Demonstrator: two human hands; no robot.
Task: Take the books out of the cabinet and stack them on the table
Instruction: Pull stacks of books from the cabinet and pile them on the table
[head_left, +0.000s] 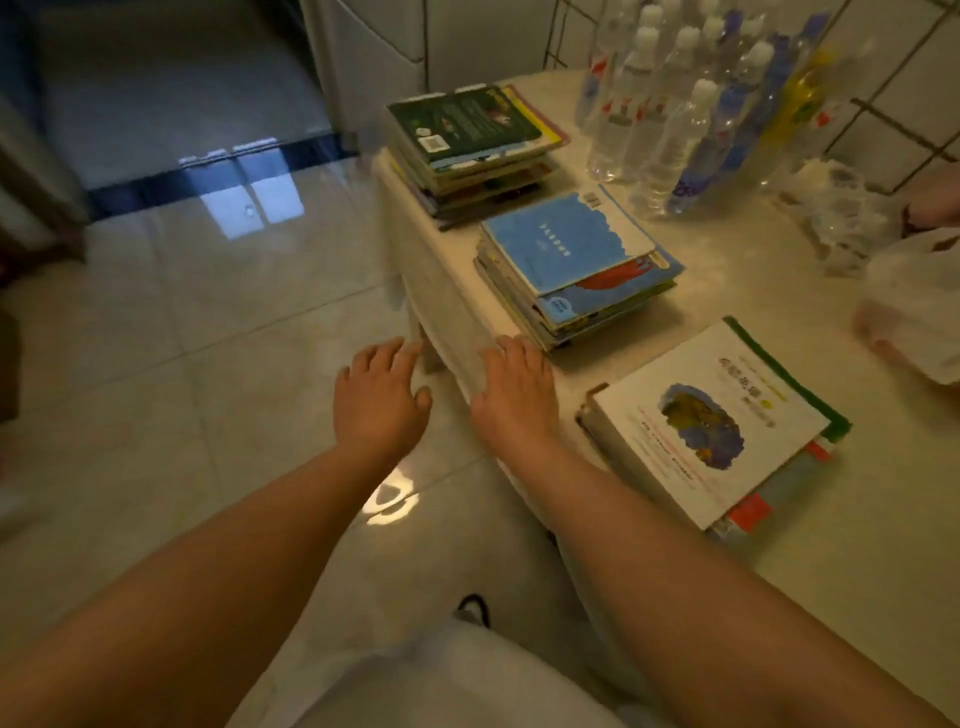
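Head view: both the left hand (382, 397) and right hand (514, 392) are spread and empty beside the white cloth-covered table (779, 545), which bears three stacks of thin colourful books (576, 265).

Pale table (857, 545) with cloth draping over near edge, standing on glossy tiled floor (171, 364). Carrying three book stacks in a row along that edge: green-topped stack (467, 148) farthest, blue-topped stack (576, 265) in the middle, white-topped stack (711, 426) nearest. Also holding clustered plastic bottles (685, 104) by the wall and crumpled plastic bags (852, 218) beside them.
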